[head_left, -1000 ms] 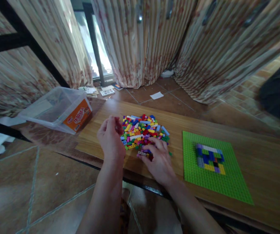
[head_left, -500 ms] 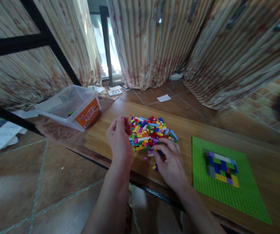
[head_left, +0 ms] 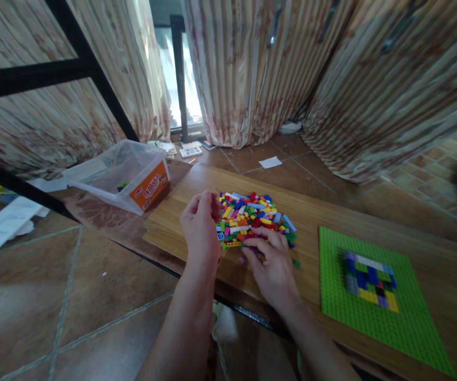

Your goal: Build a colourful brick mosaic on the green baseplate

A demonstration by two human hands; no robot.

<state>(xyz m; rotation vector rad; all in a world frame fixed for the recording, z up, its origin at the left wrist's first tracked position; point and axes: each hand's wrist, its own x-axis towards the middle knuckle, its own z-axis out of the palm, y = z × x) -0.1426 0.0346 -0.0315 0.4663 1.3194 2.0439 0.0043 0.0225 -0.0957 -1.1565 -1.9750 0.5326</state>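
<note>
My left hand (head_left: pixel 199 225) is raised at the left edge of a pile of small coloured toy bricks (head_left: pixel 248 209). Its fingers are curled together, and whatever they may hold is hidden. My right hand (head_left: pixel 270 262) reaches into the near side of the pile with its fingers apart, the thumb and index fingertips low among the bricks. No brick can be made out between them. To the right lies a green baseplate (head_left: pixel 335 296) bearing a block of joined bricks (head_left: pixel 371 280) in blue, purple, white, green and yellow, slightly blurred.
The wooden tabletop (head_left: pixel 184 211) carries everything. A clear plastic box (head_left: pixel 117 193) with an orange label stands at its left end, a few pieces inside. Black metal bars (head_left: pixel 105 90) rise at left. Beyond are curtains (head_left: pixel 244 74) and papers (head_left: pixel 270 162) on the tiled floor.
My right hand has shifted slightly left over the near edge of the pile, now covering the loose bricks there. A green brick shows to its right. The view has shifted a little.
</note>
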